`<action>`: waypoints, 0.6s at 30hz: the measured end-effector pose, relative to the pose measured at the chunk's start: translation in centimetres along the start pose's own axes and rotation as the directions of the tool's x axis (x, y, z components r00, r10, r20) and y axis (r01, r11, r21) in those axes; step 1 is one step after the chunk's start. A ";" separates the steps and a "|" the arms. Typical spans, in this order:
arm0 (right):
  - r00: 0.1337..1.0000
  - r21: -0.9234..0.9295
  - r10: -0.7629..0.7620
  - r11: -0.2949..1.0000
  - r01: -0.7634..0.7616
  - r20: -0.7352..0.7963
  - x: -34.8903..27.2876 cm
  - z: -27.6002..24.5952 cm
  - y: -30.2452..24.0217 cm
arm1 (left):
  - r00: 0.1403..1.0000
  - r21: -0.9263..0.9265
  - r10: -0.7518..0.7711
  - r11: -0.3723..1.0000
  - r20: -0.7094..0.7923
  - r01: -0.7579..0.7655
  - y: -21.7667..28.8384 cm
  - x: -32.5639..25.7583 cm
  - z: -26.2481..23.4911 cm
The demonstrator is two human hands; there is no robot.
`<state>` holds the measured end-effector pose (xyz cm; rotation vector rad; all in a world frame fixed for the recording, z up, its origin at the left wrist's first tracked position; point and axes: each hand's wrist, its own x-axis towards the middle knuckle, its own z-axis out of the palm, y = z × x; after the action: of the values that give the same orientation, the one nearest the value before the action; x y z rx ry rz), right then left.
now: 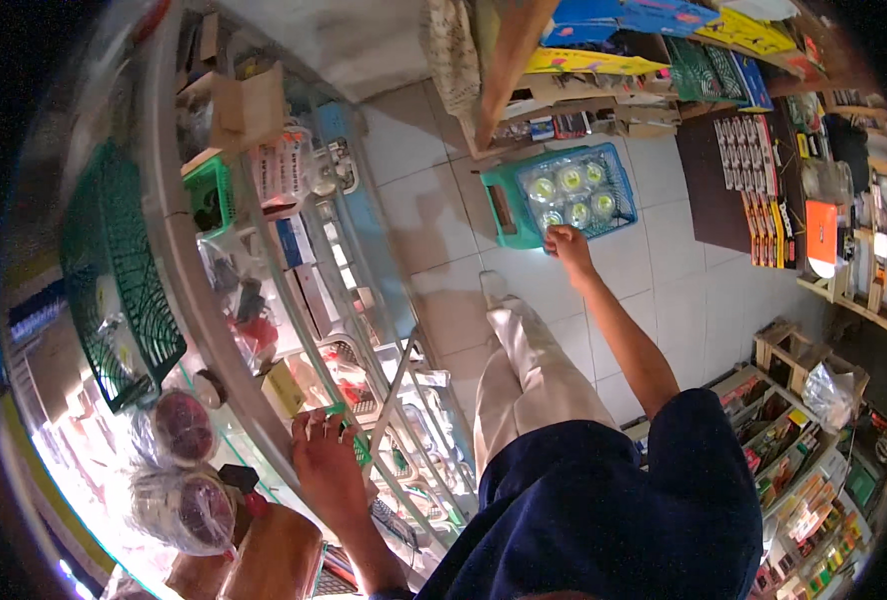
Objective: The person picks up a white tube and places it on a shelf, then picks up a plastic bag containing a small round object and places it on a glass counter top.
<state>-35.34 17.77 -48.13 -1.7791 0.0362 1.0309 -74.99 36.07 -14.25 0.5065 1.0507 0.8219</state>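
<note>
My right hand [569,245] reaches out to the near edge of a blue plastic basket [628,178]. Its fingers are curled together; what lies between them, if anything, is too small to make out. Inside the basket sit several round, clear-wrapped packs [571,180] with green and yellow labels. The basket rests over a green plastic stool [507,190] or similar green piece with a slot. On my left, my left hand [329,455] lies on the metal edge of a glass display case [249,400], fingers spread, holding nothing that I can see.
The case holds boxes, bags and small baskets. On its top are a green mesh basket [124,290] and plastic-wrapped rolls [189,505]. Wooden shelving [509,70] stands ahead, a dark cabinet [704,205] to the right, and a goods rack [799,455] at lower right. Pale tiles [419,220] cover the floor.
</note>
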 end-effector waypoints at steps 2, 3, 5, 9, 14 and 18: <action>0.994 -0.261 -0.033 0.965 0.004 -0.106 4.3 -1.0 2.5 | 0.999 -0.021 -0.033 0.999 -0.010 0.033 0.1 0.0 0.4; 0.987 -0.386 -0.060 0.923 -0.003 -0.149 6.5 -1.0 3.4 | 0.998 -0.032 -0.057 0.998 -0.037 0.055 0.1 -0.1 0.5; 0.954 -0.517 -0.084 0.852 -0.081 -0.288 11.3 -1.0 5.4 | 0.991 -0.061 -0.113 0.992 -0.075 0.109 0.0 0.3 0.5; 0.863 0.066 0.280 0.958 -0.279 -0.419 14.6 2.5 5.1 | 0.978 -0.056 -0.165 0.986 -0.127 0.159 -0.5 -0.6 0.3; 0.779 0.199 0.483 0.875 -0.441 -0.399 16.9 7.2 5.5 | 0.967 -0.124 -0.207 0.974 -0.147 0.189 -0.8 -2.0 0.8; 0.898 0.351 0.341 0.906 -0.235 -0.279 23.3 -1.9 11.5 | 0.957 -0.153 -0.289 0.947 -0.026 0.281 -1.0 0.2 0.9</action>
<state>-24.81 20.79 -71.78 -1.6658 0.6642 0.8592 -73.74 35.67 -14.69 0.2025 1.0689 0.6503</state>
